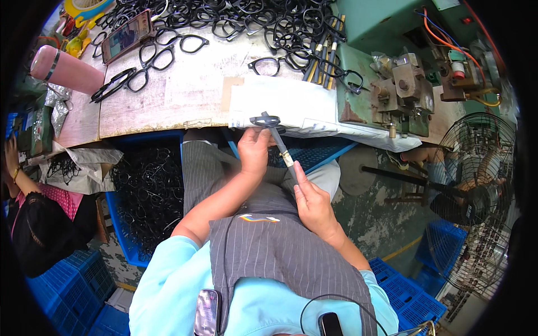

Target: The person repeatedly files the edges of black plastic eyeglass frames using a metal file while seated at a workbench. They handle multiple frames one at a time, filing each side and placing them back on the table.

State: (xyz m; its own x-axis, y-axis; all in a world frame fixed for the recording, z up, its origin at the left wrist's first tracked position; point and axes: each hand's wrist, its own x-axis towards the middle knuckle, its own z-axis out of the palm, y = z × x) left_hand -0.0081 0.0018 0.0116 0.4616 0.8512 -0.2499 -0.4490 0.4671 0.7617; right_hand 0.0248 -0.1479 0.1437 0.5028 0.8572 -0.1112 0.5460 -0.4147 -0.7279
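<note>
The right hand is closest to the camera, its fingers closed around the lower end of a thin file. At 11 o'clock from it, the left hand is closed on a black eyeglass frame, held just in front of the desk edge. More black frames lie in a pile at 12 o'clock, and a blue crate of frames stands at 9 o'clock.

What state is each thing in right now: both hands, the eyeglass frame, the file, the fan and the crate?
left hand: closed on eyeglass frame
right hand: grip on file handle
eyeglass frame: held at bench edge, file against it
file: held, tip on frame
fan: spin cannot be told
blue crate: full of black frames
</note>
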